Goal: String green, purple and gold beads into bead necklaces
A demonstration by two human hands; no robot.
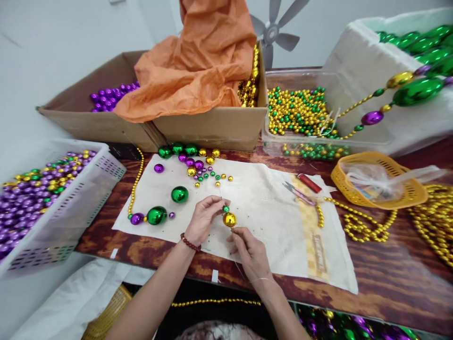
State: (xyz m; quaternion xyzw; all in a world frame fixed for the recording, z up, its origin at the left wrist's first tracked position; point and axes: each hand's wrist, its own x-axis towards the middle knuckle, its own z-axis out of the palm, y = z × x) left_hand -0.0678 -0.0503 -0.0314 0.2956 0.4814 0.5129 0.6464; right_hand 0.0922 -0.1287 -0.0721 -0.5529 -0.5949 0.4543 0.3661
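Note:
My left hand point(209, 213), with a brown beaded bracelet at its wrist, has its fingers closed at a small green bead point(225, 208). A thin strand sticks up above these fingertips. Just below the green bead hangs a larger gold bead point(229, 219), in line with it. Under the gold bead, my right hand point(250, 252) pinches a thin thread. Whether a needle is there too, I cannot tell. Left of my hands lie a loose big green bead point(180, 194) and a gold bead strand point(133, 189) ending in purple and green beads point(156, 215).
Loose beads point(198, 164) lie on the white cloth point(269, 226). Snips point(299, 192) and a red-handled tool point(309, 183) rest at its right. A cardboard box point(212, 127), a clear bin point(300, 140), a white basket point(85, 193) and a yellow basket point(375, 200) stand around it.

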